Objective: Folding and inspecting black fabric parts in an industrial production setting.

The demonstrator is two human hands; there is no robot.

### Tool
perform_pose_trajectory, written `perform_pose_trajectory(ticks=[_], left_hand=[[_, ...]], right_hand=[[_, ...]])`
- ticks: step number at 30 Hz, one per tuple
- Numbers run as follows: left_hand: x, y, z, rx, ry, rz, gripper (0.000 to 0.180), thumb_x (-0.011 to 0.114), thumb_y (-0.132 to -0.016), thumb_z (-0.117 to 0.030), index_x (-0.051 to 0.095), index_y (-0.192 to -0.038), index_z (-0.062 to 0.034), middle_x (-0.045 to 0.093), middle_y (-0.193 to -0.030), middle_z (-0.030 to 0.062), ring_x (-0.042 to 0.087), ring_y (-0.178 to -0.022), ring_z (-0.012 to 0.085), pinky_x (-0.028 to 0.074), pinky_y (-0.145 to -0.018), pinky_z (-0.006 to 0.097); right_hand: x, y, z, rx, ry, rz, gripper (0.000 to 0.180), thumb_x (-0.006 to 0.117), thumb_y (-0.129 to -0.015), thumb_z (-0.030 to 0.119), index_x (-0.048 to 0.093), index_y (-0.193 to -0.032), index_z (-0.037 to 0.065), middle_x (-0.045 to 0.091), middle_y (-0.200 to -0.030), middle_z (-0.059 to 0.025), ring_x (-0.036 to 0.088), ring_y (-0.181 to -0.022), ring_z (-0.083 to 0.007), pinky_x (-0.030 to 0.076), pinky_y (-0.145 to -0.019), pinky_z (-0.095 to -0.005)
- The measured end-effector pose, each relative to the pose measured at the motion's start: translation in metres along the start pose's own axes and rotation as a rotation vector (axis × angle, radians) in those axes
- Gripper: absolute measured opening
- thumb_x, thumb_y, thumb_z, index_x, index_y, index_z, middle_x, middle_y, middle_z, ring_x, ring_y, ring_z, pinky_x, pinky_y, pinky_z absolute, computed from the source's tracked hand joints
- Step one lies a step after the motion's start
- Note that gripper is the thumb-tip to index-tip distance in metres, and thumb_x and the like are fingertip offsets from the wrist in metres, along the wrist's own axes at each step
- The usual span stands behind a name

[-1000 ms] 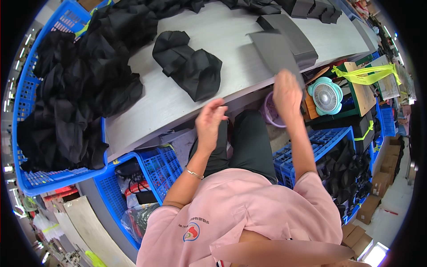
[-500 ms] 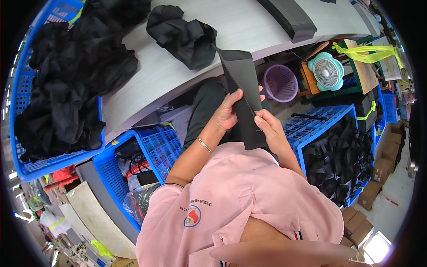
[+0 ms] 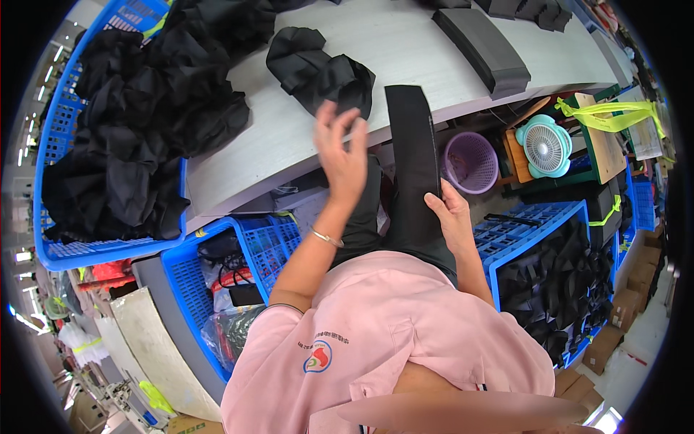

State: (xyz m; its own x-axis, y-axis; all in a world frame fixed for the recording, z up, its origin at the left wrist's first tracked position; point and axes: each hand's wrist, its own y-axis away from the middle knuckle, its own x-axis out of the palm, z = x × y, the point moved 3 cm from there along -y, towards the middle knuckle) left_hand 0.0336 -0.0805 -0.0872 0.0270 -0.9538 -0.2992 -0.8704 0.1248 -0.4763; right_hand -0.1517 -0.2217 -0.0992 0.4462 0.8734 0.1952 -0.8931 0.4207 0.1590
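While a long folded black cloth strip (image 3: pixel 413 163) runs from the table edge (image 3: pixel 289 152) down through the middle of the frame, the right hand (image 3: pixel 452 217) grips its lower end. Left of it, the left hand (image 3: pixel 341 155) is lifted with fingers spread, holding nothing, just below a crumpled black garment (image 3: pixel 322 69). A blue crate (image 3: pixel 87 249) heaped with black fabric fills the upper left.

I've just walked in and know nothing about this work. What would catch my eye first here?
Probably the long black fabric strip at the centre, gripped low by the right hand while the left hand hovers open beside it. On the left, a blue crate overflows with black garments.
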Motion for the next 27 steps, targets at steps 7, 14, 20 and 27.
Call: perform_pose_trajectory(ticks=[7, 14, 20, 27], left_hand=[[-0.018, -0.063, 0.056, -0.065, -0.251, 0.294, 0.032, 0.072, -0.083, -0.014, 0.07, -0.115, -0.0061, 0.056, -0.133, 0.0213, 0.058, -0.115, 0.0392, 0.047, -0.097, 0.041], [-0.027, -0.052, 0.008, 0.151, -0.205, 0.335, 0.07, 0.062, -0.08, 0.003, 0.044, -0.146, -0.011, 0.049, -0.143, 0.0219, 0.052, -0.125, 0.0424, 0.048, -0.096, 0.041], [-0.037, -0.051, -0.007, 0.153, -0.113, 0.474, 0.074, 0.049, -0.081, 0.009, 0.039, -0.151, -0.0147, 0.046, -0.147, 0.0209, 0.049, -0.13, 0.0407, 0.045, -0.1, 0.038], [-0.051, -0.042, 0.006, 0.519, -0.457, 0.565, 0.065, 0.052, -0.079, 0.008, 0.053, -0.14, -0.0142, 0.059, -0.135, 0.0135, 0.063, -0.095, 0.0323, 0.053, -0.084, 0.04]], right_hand=[[0.004, -0.037, -0.004, 0.028, 0.097, 0.185, 0.044, 0.062, -0.095, 0.012, 0.054, -0.136, -0.004, 0.064, -0.124, -0.0058, 0.058, -0.109, -0.0111, 0.045, -0.096, -0.0261], [0.007, -0.054, 0.002, -0.294, 0.744, 0.069, 0.046, 0.062, -0.092, 0.011, 0.056, -0.136, 0.004, 0.068, -0.114, -0.014, 0.069, -0.094, -0.0239, 0.053, -0.081, -0.0304], [0.05, -0.023, 0.031, -0.741, 1.504, 0.032, 0.06, 0.066, -0.075, 0.006, 0.058, -0.134, 0.013, 0.052, -0.076, -0.0047, 0.058, -0.061, -0.02, 0.047, -0.054, -0.0345], [0.04, -0.021, 0.037, -0.836, 1.642, 0.042, 0.06, 0.063, -0.074, 0.009, 0.059, -0.134, 0.014, 0.046, -0.075, -0.003, 0.054, -0.059, -0.0154, 0.044, -0.051, -0.0279]])
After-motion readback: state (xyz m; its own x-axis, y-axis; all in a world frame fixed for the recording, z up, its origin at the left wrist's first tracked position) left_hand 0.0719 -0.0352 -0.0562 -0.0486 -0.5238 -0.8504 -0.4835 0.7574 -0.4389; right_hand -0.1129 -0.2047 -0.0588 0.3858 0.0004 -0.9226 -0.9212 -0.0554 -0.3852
